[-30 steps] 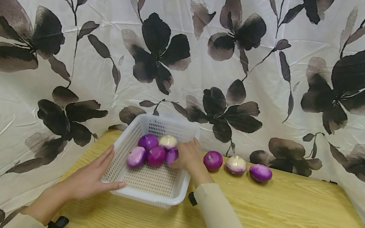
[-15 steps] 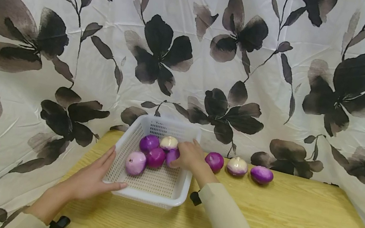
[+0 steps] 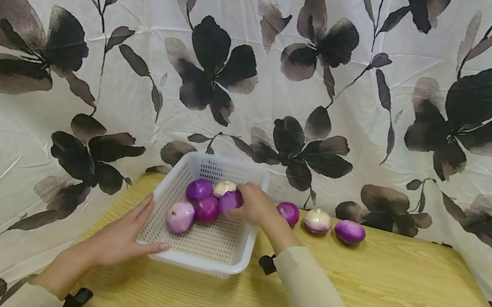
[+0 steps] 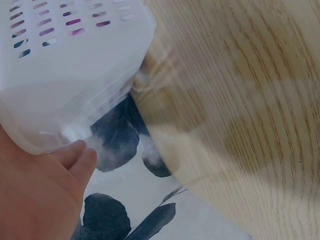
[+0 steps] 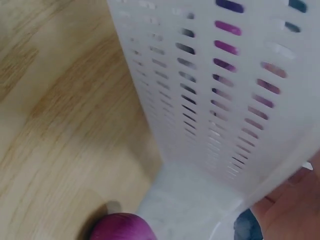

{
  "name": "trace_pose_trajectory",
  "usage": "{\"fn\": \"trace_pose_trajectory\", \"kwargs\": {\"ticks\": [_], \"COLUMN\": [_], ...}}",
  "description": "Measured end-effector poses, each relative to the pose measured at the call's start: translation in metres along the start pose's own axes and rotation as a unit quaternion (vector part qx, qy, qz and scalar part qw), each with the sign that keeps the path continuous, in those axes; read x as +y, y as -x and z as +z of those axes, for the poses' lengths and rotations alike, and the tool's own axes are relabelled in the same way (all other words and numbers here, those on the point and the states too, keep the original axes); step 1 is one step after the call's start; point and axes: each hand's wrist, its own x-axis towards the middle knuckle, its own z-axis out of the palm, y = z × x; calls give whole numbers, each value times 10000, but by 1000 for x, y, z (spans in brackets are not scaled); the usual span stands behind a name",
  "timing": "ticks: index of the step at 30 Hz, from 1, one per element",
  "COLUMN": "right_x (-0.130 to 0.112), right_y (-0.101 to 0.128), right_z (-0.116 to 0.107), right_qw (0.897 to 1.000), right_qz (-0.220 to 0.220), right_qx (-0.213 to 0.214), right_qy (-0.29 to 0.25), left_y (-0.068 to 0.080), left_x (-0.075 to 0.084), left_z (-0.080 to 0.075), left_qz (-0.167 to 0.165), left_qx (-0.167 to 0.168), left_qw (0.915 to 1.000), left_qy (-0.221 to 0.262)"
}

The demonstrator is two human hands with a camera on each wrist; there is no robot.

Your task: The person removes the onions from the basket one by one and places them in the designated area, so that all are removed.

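A white perforated plastic basket (image 3: 202, 264) stands on the table with several onions in it. My right hand (image 3: 261, 208), reaching over the basket's right side, grips a purple onion (image 3: 229, 203) at the right of the group. Beside that onion are a pale-topped onion (image 3: 224, 188), a magenta onion (image 3: 207, 210), a dark purple onion (image 3: 199, 189) and a pinkish onion (image 3: 181, 217). My left hand (image 3: 120, 235) rests at the basket's front left corner, fingers along the left side and thumb on the front rim. In the left wrist view, its fingertips touch the basket corner.
To the right of the basket, along the table's back, lie a magenta onion (image 3: 287, 213), a pale-topped onion (image 3: 317, 221) and a purple onion (image 3: 350, 232). A flower-printed cloth (image 3: 266, 96) hangs behind the wooden table (image 3: 377, 303).
My right hand has raised the purple onion slightly and shifted it left. The pinkish onion has rolled toward the front, its stem end now facing up. My left hand stays in place.
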Motion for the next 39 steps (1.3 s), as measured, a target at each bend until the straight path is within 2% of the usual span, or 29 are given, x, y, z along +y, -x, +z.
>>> {"fn": "trace_pose_trajectory", "kwargs": {"ticks": [7,13,23,30,35,39], "right_x": [-1,-1,2,8,16,25], "right_y": [8,16,40,55,65,74], "right_z": [-8,-14,-29,-37,-39,-38], "right_qw": [9969,9881,9711,9682,9697,9758], "right_qz": [-207,-284,-292,-297,-347,-437], "right_qx": [286,646,833,915,951,1056], "right_qy": [-697,-1368,-2216,-2308,-2223,-1864], "left_y": [0,-2,-2,-3,-4,-3], "left_x": [0,0,0,0,-1,-2], "left_z": [0,-2,-1,0,0,0], "left_qz": [26,31,2,-37,-38,-39], "left_qx": [-1,-16,-15,-37,-45,-61], "left_qw": [10000,10000,10000,10000,10000,10000], "left_qy": [4,69,53,41,26,56]}}
